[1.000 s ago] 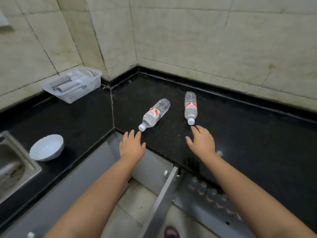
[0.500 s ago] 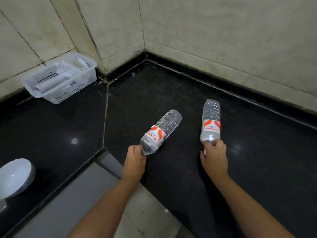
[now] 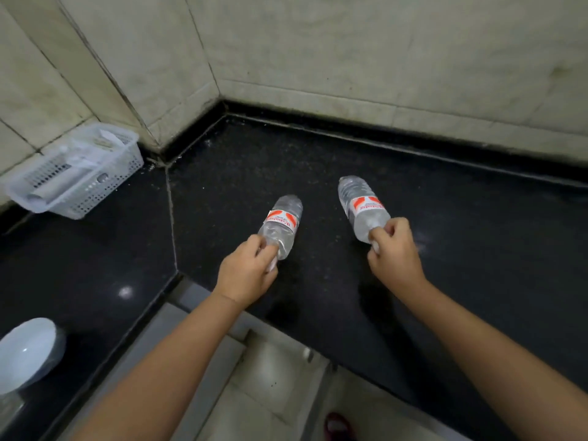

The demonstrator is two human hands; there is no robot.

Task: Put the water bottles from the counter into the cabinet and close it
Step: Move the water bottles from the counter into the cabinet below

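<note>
Setting: black stone counter (image 3: 318, 148) in a corner, pale tiled walls (image 3: 350, 49) filling the upper frame.
Left hand (image 3: 245, 275): centre of frame, fingers curled tight around the neck end of the left bottle (image 3: 281, 222).
Left bottle: clear plastic with a red-and-white label, base pointing toward the upper frame, cap end hidden in the fist; whether it touches the counter cannot be told.
Right hand (image 3: 394, 253): right of centre, fingers closed around the neck end of the right bottle (image 3: 361, 206).
Right bottle: same clear type and label, base pointing up and left in the frame, well apart from the left bottle.
Basket (image 3: 79, 176): white perforated plastic, left edge of frame, against the wall, holding pale items.
Bowl (image 3: 27, 351): white, lower left, on the counter.
Cabinet door (image 3: 313, 418): grey, standing open below the counter edge, bottom centre.
Floor (image 3: 264, 386): pale tiles, bottom centre.
</note>
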